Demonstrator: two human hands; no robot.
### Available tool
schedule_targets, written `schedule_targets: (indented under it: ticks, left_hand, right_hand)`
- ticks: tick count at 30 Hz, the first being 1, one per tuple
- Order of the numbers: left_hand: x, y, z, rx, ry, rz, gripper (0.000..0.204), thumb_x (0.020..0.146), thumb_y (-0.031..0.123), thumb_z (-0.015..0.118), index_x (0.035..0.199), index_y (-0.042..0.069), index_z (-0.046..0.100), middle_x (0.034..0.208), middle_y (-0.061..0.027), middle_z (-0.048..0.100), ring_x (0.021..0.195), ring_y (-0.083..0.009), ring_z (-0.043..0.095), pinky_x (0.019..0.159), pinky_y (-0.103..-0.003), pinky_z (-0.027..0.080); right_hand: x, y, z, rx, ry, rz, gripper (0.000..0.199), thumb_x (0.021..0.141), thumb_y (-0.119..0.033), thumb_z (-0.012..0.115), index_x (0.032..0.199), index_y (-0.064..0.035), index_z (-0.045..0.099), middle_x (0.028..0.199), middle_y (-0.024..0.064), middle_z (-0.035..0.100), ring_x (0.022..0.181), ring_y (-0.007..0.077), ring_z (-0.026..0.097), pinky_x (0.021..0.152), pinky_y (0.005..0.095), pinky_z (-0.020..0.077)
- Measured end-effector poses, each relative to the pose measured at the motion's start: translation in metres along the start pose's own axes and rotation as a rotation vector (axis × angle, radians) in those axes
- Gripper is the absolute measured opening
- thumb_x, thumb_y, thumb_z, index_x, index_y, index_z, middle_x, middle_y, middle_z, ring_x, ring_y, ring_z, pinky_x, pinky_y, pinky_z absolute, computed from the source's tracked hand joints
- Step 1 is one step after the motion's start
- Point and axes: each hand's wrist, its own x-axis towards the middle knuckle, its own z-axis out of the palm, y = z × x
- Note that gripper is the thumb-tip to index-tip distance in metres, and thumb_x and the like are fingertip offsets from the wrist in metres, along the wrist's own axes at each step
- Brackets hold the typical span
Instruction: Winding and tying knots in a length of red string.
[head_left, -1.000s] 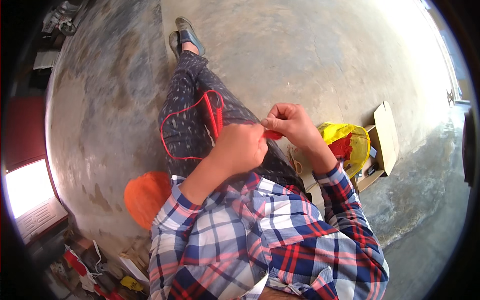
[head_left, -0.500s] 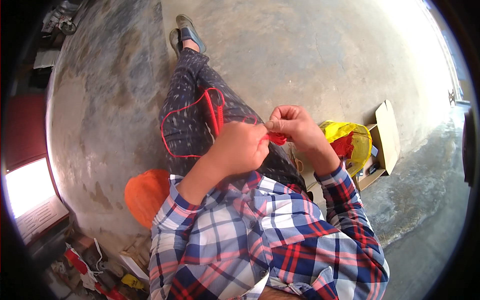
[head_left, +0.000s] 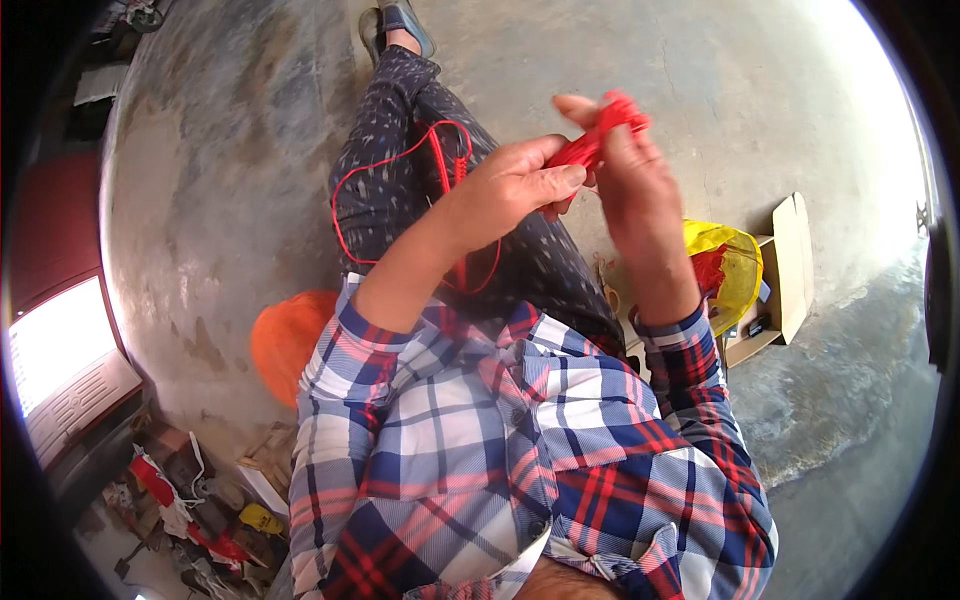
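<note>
A bundle of red cord (head_left: 577,152) is stretched between my two hands above my right thigh. My left hand (head_left: 510,190) pinches its lower left end between thumb and fingers. Around its upper right end, my right hand (head_left: 640,180) is closed, slightly smeared by motion; a red tuft stands out over its fingers. Across my dark patterned trousers (head_left: 380,205) lies a thin red cord loop (head_left: 336,205), with a coiled red stretch (head_left: 460,168) beside a straight red strip (head_left: 440,165). How these join the bundle is hidden behind my left hand and forearm.
At my right stands an open cardboard box (head_left: 790,265) with a yellow bag (head_left: 740,285) holding red material. An orange rounded thing (head_left: 285,340) is beside my left elbow. Mixed items, including a yellow packet (head_left: 260,518), lie on the lower left floor.
Both hands have moved up and away from my body, the right one farther. The red bundle, earlier mostly covered by my fingers, now shows stretched between them. The view has shifted slightly.
</note>
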Motion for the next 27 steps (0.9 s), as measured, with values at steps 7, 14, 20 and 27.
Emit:
schedule_targets:
  ticks: [7,14,20,27]
  left_hand:
    - [-0.028,0.004,-0.026,0.055,0.074,-0.068,0.019,0.091,0.018,0.059,0.092,-0.001,0.061,0.072,0.0007,0.053,0.063,-0.0068,0.048,0.06,-0.022,0.04]
    - [-0.045,-0.004,-0.038,0.139,0.201,-0.228,0.016,0.089,0.01,0.059,0.098,-0.003,0.062,0.075,-0.0006,0.055,0.059,-0.0069,0.045,0.055,-0.022,0.037]
    - [-0.018,0.001,0.013,0.749,0.269,0.271,0.047,0.077,0.003,0.068,0.122,0.003,0.055,0.12,-0.0112,0.056,0.101,-0.0217,0.059,0.087,-0.032,0.046]
    - [0.009,-0.023,0.027,0.277,0.193,0.035,0.024,0.087,0.007,0.064,0.109,-0.001,0.06,0.102,-0.0069,0.065,0.095,-0.0134,0.061,0.085,-0.028,0.047]
  right_hand:
    - [0.008,-0.047,-0.077,0.807,-0.231,-0.171,0.027,0.102,-0.026,0.038,0.114,-0.0036,0.048,0.087,0.0028,0.049,0.075,0.013,0.051,0.093,0.0405,0.0414]
    - [-0.008,-0.036,-0.078,0.938,-0.017,-0.022,0.022,0.098,-0.024,0.044,0.097,-0.0041,0.053,0.069,-0.0027,0.039,0.057,0.0093,0.034,0.061,0.0267,0.0331]
    - [-0.005,-0.025,-0.035,1.244,-0.059,0.065,0.025,0.098,-0.025,0.043,0.093,-0.0027,0.053,0.064,-0.0016,0.04,0.055,0.0099,0.034,0.059,0.0263,0.0329]
    - [-0.005,-0.029,-0.02,1.305,-0.125,0.075,0.027,0.097,-0.029,0.046,0.088,-0.0047,0.053,0.064,-0.002,0.038,0.056,0.0104,0.034,0.06,0.0277,0.0343]
